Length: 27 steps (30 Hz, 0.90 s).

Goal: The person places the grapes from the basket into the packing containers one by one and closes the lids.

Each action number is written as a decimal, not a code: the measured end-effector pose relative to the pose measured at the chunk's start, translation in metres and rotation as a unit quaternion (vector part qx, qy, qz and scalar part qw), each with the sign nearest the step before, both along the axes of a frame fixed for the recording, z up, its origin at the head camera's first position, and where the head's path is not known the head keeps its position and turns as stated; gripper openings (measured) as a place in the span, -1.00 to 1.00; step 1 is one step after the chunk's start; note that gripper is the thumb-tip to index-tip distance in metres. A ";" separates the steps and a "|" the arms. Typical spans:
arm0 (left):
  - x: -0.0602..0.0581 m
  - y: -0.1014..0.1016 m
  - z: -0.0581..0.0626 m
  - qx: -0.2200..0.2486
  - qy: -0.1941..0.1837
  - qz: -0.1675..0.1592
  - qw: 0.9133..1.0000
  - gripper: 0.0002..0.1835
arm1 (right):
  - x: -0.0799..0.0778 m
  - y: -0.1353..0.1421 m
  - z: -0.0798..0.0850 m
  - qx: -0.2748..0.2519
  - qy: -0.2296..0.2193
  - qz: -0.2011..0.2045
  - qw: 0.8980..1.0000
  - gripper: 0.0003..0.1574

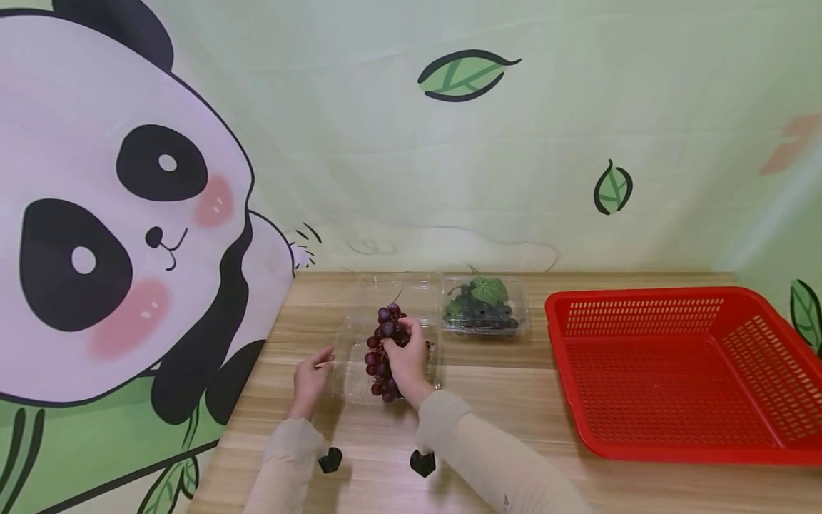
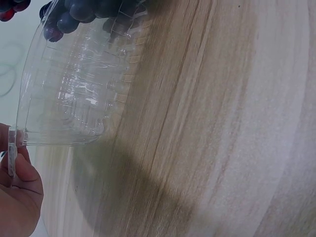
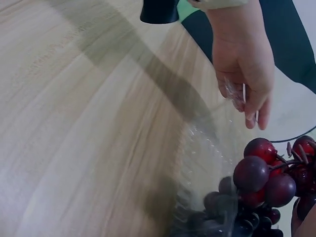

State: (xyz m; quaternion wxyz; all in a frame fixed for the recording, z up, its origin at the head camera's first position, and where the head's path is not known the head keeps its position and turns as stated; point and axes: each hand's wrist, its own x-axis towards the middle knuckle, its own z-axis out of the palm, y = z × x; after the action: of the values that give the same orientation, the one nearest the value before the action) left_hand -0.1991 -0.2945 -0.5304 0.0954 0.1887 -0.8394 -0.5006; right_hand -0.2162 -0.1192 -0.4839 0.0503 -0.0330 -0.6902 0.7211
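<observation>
A bunch of dark red grapes (image 1: 379, 357) is in my right hand (image 1: 409, 353), whose thumb and fingers grip it near its upper part. The bunch is over an open clear plastic clamshell box (image 1: 353, 378), with its lid folded back toward the wall. In the left wrist view, dark grapes show behind the wall of the box (image 2: 79, 94), at its far end. My left hand (image 1: 311, 378) pinches the left rim of the box between thumb and fingers, also plain in the left wrist view (image 2: 22, 192). My right hand is mostly out of its own wrist view.
A closed clear box (image 1: 484, 325) of dark grapes with a green leaf stands behind, to the right. A large red plastic basket (image 1: 642, 453) takes up the table's right side. A cloth wall with a printed panda (image 1: 180, 235) borders the wooden table (image 1: 494, 400) at back and left.
</observation>
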 end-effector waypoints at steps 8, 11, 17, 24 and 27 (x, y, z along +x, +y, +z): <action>-0.001 0.000 -0.002 0.004 -0.001 0.003 1.000 -0.64 | 0.007 -0.006 -0.006 0.018 -0.006 -0.011 1.000 -0.54; 0.000 0.000 -0.002 0.004 0.000 0.003 1.000 -0.64 | 0.007 -0.007 -0.009 0.019 -0.001 -0.011 1.000 -0.55; 0.001 0.002 0.000 0.009 -0.003 0.007 1.000 -0.64 | 0.008 -0.008 -0.011 0.024 -0.007 -0.004 1.000 -0.56; 0.002 0.002 0.001 0.011 -0.001 0.003 1.000 -0.63 | 0.009 -0.009 -0.013 0.044 0.001 0.003 0.999 -0.57; 0.002 0.001 0.001 0.013 -0.006 0.001 1.000 -0.63 | 0.010 -0.010 -0.014 0.049 0.001 0.006 0.999 -0.57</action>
State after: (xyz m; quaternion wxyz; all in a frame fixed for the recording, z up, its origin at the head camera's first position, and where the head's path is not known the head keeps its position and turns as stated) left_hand -0.1975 -0.2937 -0.5290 0.0887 0.1937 -0.8333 -0.5102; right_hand -0.2060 -0.1294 -0.4978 0.0483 -0.0260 -0.7249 0.6867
